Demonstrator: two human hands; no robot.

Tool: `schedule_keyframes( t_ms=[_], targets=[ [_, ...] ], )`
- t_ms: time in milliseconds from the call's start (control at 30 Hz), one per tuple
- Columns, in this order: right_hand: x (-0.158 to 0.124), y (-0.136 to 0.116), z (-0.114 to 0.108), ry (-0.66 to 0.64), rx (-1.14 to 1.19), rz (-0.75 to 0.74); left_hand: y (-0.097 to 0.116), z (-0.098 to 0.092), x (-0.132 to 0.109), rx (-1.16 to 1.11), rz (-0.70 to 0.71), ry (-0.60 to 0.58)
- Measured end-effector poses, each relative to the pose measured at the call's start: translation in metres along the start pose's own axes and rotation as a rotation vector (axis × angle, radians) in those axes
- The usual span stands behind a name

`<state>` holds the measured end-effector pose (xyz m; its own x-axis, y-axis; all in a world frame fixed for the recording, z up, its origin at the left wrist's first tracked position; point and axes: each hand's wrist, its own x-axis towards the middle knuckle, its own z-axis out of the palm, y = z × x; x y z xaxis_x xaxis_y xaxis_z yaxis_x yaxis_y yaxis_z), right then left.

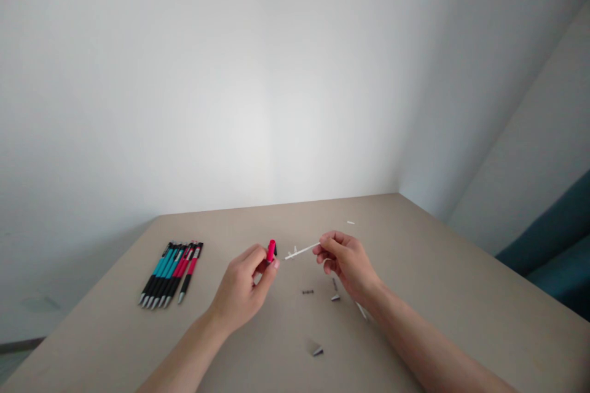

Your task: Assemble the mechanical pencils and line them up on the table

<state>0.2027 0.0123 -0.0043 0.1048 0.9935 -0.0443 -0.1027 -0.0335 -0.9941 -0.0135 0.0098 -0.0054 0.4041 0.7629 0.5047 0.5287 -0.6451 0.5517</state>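
Observation:
My left hand (249,282) is closed on a red pen barrel (271,249), held near upright between thumb and fingers, with a dark part beside it. Between the fingertips of my right hand (343,259) is a thin white pen refill (302,251), its free end pointing left toward the barrel but apart from it. Below the hands lie a small dark spring (308,291), a silver pen tip (335,298) and another silver tip (318,350). A second spring (335,284) lies close to my right hand. Another white refill (361,311) is partly hidden under my right forearm.
On the left of the table (258,356) several assembled pens (168,274), turquoise and red with black grips, lie side by side. Small white pieces (292,253) sit behind the held refill, and another white piece (351,222) lies farther back. A wall borders the table's far edge.

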Motion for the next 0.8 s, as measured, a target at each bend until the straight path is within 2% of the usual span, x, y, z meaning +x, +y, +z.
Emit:
schedule_keyframes(
  t_ms=[167,233,433,667,733,800],
  targets=[
    [-0.006,-0.002,0.004,-0.057,0.259,0.064,0.003,-0.001,0.0,-0.038,0.021,-0.047],
    [-0.008,-0.001,0.007,-0.107,0.29,0.077,0.003,-0.001,-0.001,-0.066,0.034,-0.044],
    [-0.013,0.006,0.014,-0.243,0.158,0.085,-0.001,0.002,-0.001,-0.108,0.043,-0.006],
    [-0.018,0.012,0.015,-0.551,-0.053,0.17,-0.002,0.005,-0.001,-0.143,0.044,-0.08],
    [-0.018,0.01,0.014,-0.553,-0.08,0.162,-0.002,0.006,-0.001,-0.154,0.043,-0.09],
    [-0.018,0.006,0.013,-0.489,-0.057,0.123,-0.002,0.006,-0.001,-0.157,0.038,-0.1]
  ],
)
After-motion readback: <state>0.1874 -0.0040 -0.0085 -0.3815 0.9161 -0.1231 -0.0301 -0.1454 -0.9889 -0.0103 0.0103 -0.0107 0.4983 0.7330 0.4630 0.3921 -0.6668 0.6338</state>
